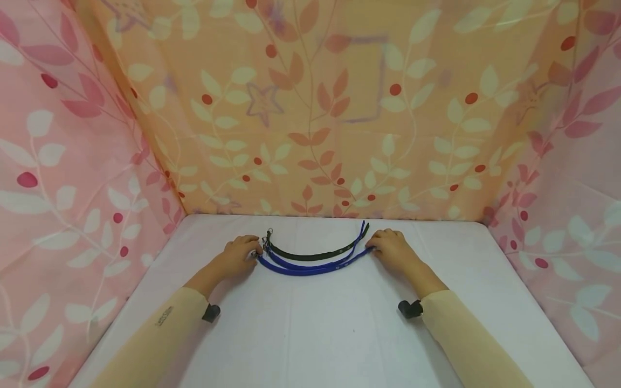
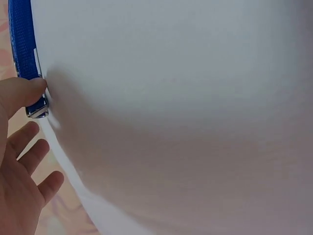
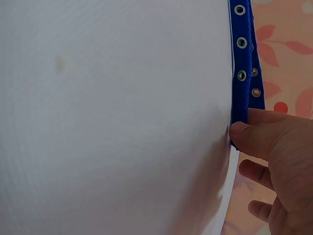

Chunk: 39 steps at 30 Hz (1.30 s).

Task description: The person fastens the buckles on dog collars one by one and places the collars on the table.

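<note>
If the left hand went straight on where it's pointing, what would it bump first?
Probably the metal ends of the other straps, just past the left hand and the blue strap it holds; how close is hard to tell.

Blue strap (image 1: pixel 301 273), metal eyelets (image 3: pixel 241 42), silver buckle (image 2: pixel 37 112) at one end, curved

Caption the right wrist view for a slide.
The right hand pinches the end of a blue strap, another blue strap partly behind it.
</note>
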Tool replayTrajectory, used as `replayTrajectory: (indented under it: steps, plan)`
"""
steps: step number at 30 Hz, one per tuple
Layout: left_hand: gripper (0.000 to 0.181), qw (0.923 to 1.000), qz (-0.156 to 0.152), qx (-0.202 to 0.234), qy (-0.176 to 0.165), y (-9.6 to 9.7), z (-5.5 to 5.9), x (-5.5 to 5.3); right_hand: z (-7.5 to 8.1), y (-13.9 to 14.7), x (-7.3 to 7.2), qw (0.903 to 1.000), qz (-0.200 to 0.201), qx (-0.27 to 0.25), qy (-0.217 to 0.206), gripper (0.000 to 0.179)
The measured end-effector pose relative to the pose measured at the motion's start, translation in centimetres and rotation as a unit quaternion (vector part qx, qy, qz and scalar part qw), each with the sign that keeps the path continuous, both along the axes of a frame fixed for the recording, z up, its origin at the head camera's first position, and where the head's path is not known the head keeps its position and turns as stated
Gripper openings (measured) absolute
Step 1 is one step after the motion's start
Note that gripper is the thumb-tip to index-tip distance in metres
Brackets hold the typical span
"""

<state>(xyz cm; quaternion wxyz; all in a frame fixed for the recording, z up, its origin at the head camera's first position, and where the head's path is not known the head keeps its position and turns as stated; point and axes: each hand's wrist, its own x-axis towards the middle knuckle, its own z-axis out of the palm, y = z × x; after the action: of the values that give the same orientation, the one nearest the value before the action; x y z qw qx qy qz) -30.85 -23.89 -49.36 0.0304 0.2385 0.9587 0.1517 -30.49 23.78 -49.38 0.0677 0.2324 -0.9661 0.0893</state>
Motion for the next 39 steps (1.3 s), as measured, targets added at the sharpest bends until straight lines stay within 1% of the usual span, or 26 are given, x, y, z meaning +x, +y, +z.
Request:
replayTrajectory:
  steps: [5, 9, 13, 16, 18, 20, 22, 25, 28, 30, 33, 35, 39]
  plan:
    - [0.017, 0.9994, -0.011, -0.033, 0.003, 0.0, 0.2, -0.6, 0.3, 0.1, 0.2, 0.9998, 0.005, 0.021, 0.005, 0.017]
    - [0.016, 0.9986, -0.024, -0.046, 0.012, -0.2, 0.6, -0.4, 0.9, 0.3, 0.8, 0.9997, 0.009, 0.021, 0.005, 0.013]
    - [0.014, 0.9978, -0.031, -0.046, 0.037, -0.5, 0.4, 0.6, 1.2, 1.2, 1.4, 0.9997, 0.022, 0.001, 0.008, 0.011]
    - [0.012, 0.9971, -0.032, -0.04, 0.057, -0.7, 0.1, 1.8, 1.0, 2.3, 2.1, 0.9993, 0.024, -0.027, -0.004, 0.011]
    - [0.01, 0.9968, -0.033, -0.031, 0.066, -0.8, 0.1, 2.7, 0.8, 3.1, 2.5, 0.9986, 0.018, -0.046, -0.017, 0.011]
    - [0.009, 0.9976, -0.028, -0.021, 0.06, -0.9, 0.2, 3.3, 0.7, 3.6, 3.1, 0.9977, 0.01, -0.064, -0.024, 0.01]
    - [0.009, 0.9983, -0.024, -0.014, 0.052, -1.0, 0.4, 3.7, 1.0, 4.0, 3.6, 0.9967, 0.003, -0.077, -0.024, 0.008]
    - [0.009, 0.999, -0.015, -0.004, 0.042, -1.4, 0.7, 3.9, 1.5, 4.1, 4.1, 0.9955, 0.004, -0.094, -0.015, 0.008]
    - [0.01, 0.9988, -0.011, 0.015, 0.045, -1.9, 0.9, 4.1, 1.8, 4.2, 4.6, 0.9934, 0.003, -0.114, -0.014, 0.009]
    - [0.009, 0.9982, -0.011, 0.032, 0.049, -2.2, 1.2, 4.6, 2.0, 4.3, 4.9, 0.9907, -0.004, -0.134, -0.021, 0.009]
    - [0.009, 0.9964, -0.012, 0.07, 0.046, -2.5, 1.8, 5.4, 2.4, 4.3, 5.7, 0.9844, -0.021, -0.171, -0.035, 0.008]
    - [0.011, 0.9947, -0.007, 0.094, 0.042, -2.7, 2.3, 5.9, 2.7, 4.3, 6.3, 0.977, -0.034, -0.205, -0.047, 0.008]
    - [0.012, 0.9901, 0.007, 0.136, 0.033, -3.1, 3.5, 6.9, 3.6, 4.3, 7.5, 0.9575, -0.053, -0.276, -0.066, 0.009]
